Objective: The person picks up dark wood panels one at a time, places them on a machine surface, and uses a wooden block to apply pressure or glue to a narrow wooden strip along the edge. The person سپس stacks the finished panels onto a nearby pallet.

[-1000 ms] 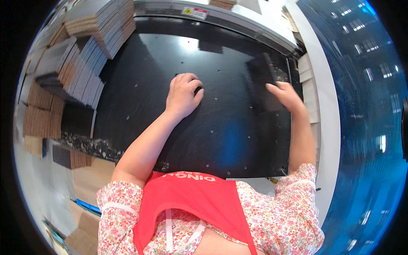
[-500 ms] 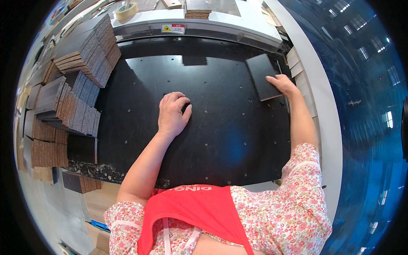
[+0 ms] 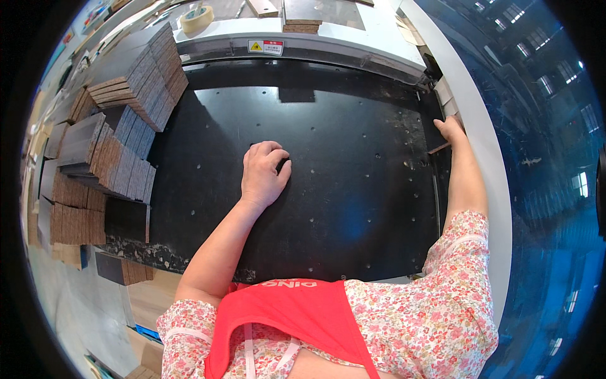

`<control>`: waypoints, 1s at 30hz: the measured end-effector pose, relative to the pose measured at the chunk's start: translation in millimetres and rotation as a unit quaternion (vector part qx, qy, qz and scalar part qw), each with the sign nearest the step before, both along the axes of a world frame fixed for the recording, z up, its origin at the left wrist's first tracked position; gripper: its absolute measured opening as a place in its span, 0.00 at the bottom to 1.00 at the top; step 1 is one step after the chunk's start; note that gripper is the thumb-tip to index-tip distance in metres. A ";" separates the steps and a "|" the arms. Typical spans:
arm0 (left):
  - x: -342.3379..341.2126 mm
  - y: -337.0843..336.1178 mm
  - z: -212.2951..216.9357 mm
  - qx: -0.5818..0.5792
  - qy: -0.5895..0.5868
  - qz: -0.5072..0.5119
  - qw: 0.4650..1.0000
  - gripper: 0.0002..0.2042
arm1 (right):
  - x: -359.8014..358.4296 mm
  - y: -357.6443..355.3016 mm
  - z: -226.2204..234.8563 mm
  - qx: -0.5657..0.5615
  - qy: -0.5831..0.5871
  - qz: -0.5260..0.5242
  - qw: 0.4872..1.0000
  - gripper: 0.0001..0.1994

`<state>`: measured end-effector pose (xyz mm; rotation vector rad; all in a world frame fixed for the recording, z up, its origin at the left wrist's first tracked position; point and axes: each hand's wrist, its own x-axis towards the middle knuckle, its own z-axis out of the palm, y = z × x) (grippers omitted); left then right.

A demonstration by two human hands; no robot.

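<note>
My left hand (image 3: 264, 172) rests palm down on the big black work surface (image 3: 328, 208), fingers curled together over a small dark spot; it holds nothing that I can see. My right hand (image 3: 451, 129) reaches to the far right edge of the surface and grips a thin black board (image 3: 437, 131) with a brown edge, lying beside the white side rail (image 3: 486, 164). Small holes dot the black surface around both hands.
Stacks of black-faced, brown-edged boards (image 3: 136, 79) stand along the left side, with more piles (image 3: 82, 183) nearer me. A white machine beam (image 3: 297, 41) with a warning sticker runs across the back, a tape roll (image 3: 197, 18) behind it. Blue floor lies to the right.
My right hand has pushed the black board further right, to the edge by the white rail. My left hand has stayed on the surface.
</note>
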<state>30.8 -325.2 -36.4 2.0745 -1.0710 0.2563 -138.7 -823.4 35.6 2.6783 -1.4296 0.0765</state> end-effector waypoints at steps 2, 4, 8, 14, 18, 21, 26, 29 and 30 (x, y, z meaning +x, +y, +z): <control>0.2 -0.9 -0.1 0.000 -0.003 0.000 1.000 0.06 | 3.5 7.3 4.2 -0.046 0.043 0.011 0.998 0.27; -0.4 -3.2 0.7 0.001 -0.007 -0.004 1.000 0.06 | 3.8 6.7 9.4 -0.007 -0.047 0.039 0.998 0.24; -1.5 -3.5 1.6 0.006 -0.003 0.000 1.000 0.06 | 33.4 33.2 10.5 0.102 -0.218 0.112 0.964 0.24; -0.6 -5.5 0.9 -0.004 -0.004 -0.004 1.000 0.05 | 95.2 83.2 -40.3 0.185 -0.322 0.232 0.899 0.32; -0.4 -3.7 2.6 0.003 0.004 0.000 1.000 0.05 | 113.6 88.0 -48.0 0.299 -0.317 0.179 0.882 0.32; 0.7 1.5 2.4 0.011 0.006 0.009 1.000 0.05 | 107.0 67.8 -40.7 0.276 -0.275 0.155 0.908 0.28; -3.1 -6.8 6.1 -0.002 -0.002 -0.012 1.000 0.06 | 36.2 -21.2 -45.6 0.176 -0.245 0.067 0.951 0.26; -2.6 -11.6 3.7 -0.005 -0.003 -0.017 1.000 0.06 | -1.1 -57.4 -52.8 0.029 -0.205 0.001 0.978 0.28; -0.1 2.7 1.7 0.011 -0.007 0.010 1.000 0.06 | 21.7 -31.7 -31.7 0.179 -0.134 -0.019 0.975 0.33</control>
